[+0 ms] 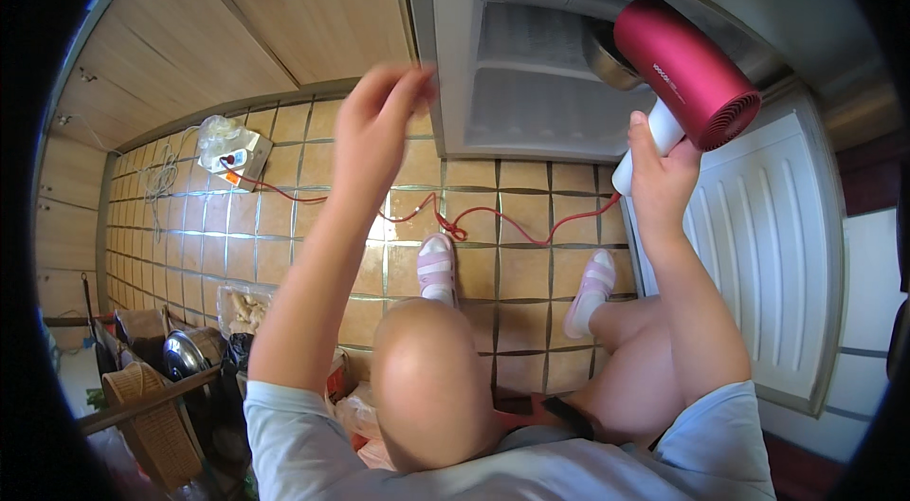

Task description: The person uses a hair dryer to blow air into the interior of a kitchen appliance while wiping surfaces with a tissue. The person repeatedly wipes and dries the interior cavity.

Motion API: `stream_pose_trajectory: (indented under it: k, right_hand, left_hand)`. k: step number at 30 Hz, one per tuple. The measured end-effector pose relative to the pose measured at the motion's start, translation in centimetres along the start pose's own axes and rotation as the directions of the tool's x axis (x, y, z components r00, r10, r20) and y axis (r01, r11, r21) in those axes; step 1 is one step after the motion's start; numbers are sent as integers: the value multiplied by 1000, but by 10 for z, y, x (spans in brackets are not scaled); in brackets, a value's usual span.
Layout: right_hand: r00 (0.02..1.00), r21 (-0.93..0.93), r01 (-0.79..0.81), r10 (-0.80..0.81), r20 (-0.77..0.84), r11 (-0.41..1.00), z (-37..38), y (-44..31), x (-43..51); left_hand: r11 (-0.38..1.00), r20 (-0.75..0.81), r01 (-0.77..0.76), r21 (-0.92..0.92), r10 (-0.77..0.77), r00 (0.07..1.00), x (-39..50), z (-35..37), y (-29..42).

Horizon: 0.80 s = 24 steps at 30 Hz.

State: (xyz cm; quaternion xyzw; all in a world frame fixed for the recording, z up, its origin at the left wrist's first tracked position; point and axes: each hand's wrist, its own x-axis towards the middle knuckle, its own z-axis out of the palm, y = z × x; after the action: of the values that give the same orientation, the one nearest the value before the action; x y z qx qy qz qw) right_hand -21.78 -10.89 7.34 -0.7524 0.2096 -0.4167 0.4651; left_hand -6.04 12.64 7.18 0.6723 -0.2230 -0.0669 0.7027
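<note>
A red hair dryer (682, 71) with a white handle is in my right hand (665, 174), tilted over an open freezer compartment (526, 106). Behind the dryer, partly hidden, a metal bowl (615, 64) stands in the compartment. My left hand (387, 96) is raised near the compartment's left edge, blurred, its fingers bent together; whether anything small is between them I cannot tell. From the dryer handle a red cord (498, 213) runs across the tiled floor to a power strip (231, 160) resting on a white box.
Open at my right is a white ribbed door (757, 252). Wooden cabinets (213, 25) line the upper left. A tangled cable (162, 174) lies beside the box. At lower left are a clear tub of ginger (245, 309), a wicker basket (135, 387) and a metal pot lid (186, 352). My feet are on the tiles.
</note>
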Motion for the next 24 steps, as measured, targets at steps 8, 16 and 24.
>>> stream_pose_trajectory:
  k: [8,16,24]
  right_hand:
    - [997,-132,74,-73,9,989,-8,-1,11]
    - [989,-160,146,-141,41,976,-15,18,17]
    - [991,-174,129,-124,40,976,-23,34,23]
  left_hand:
    - [705,-249,-66,-706,-161,955,124,152,25]
    - [922,-502,-360,141,380,777,132,189,-2]
    - [400,-30,-427,811,757,653,112,168,-21]
